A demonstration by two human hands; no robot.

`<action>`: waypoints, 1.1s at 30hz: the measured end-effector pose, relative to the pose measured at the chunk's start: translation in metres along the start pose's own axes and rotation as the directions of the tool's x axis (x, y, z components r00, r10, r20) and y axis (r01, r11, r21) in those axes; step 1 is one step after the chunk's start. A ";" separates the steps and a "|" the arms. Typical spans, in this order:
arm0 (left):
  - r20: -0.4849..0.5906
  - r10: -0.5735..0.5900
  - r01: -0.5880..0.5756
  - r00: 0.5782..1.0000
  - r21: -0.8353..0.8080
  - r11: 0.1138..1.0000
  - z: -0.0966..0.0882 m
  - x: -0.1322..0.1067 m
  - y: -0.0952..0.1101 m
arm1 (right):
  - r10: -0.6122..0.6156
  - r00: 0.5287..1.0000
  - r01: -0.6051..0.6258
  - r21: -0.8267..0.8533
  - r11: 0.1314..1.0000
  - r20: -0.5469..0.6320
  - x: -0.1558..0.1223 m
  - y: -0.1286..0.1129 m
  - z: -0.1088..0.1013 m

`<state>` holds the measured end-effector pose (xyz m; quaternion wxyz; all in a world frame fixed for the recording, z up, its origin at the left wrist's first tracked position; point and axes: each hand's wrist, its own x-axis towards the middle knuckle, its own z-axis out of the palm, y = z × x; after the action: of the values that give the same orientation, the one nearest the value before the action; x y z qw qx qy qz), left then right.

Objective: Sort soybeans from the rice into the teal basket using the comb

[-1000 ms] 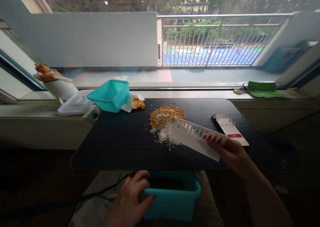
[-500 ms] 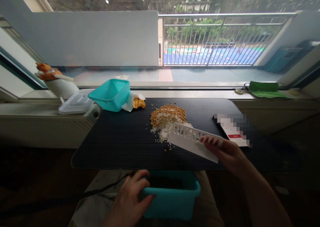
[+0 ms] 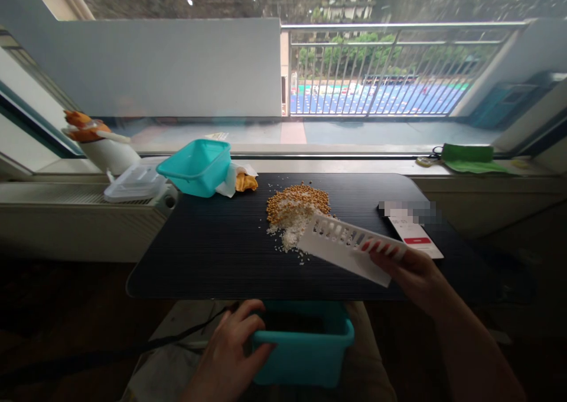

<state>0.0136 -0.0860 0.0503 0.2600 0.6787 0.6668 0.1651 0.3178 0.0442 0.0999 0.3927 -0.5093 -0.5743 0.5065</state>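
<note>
A pile of yellow beans mixed with white rice (image 3: 296,212) lies on the black ribbed table (image 3: 212,254). My right hand (image 3: 411,275) grips one end of a white slotted plastic board (image 3: 343,245), whose far edge rests against the pile's near right side. A few loose grains lie just in front of the board. My left hand (image 3: 230,355) holds the left rim of a teal plastic bin (image 3: 305,349) below the table's near edge, thumb over the rim.
A second teal bin (image 3: 195,167) sits at the table's back left beside a clear lidded box (image 3: 133,183) and a crumpled wrapper with orange food (image 3: 241,181). A white card with a red mark (image 3: 414,234) lies right of the pile. Green cloth (image 3: 469,157) rests on the sill.
The slotted board swept toward me and left half a second ago, then moved back up against the pile. My left hand and the bin stayed put.
</note>
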 end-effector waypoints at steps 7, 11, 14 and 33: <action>-0.023 -0.003 0.003 1.000 -0.011 1.000 -0.002 0.000 0.004 | -0.049 0.982 0.049 -0.008 0.999 -0.184 0.033 0.009 0.007; -0.006 -0.016 0.016 1.000 -0.008 1.000 -0.002 0.000 0.004 | -0.043 0.992 0.043 -0.001 0.999 -0.120 0.039 0.012 0.009; 0.000 -0.016 0.016 1.000 -0.005 1.000 -0.002 0.001 0.004 | -0.042 0.997 0.041 -0.020 0.999 -0.069 0.035 0.011 0.007; -0.015 0.001 -0.001 1.000 0.000 1.000 -0.002 -0.002 -0.003 | -0.106 0.981 0.121 -0.083 0.989 0.160 0.004 0.002 0.018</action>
<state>0.0097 -0.0880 0.0501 0.2548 0.6777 0.6685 0.1703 0.3001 0.0444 0.0944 0.3511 -0.4521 -0.6541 0.4945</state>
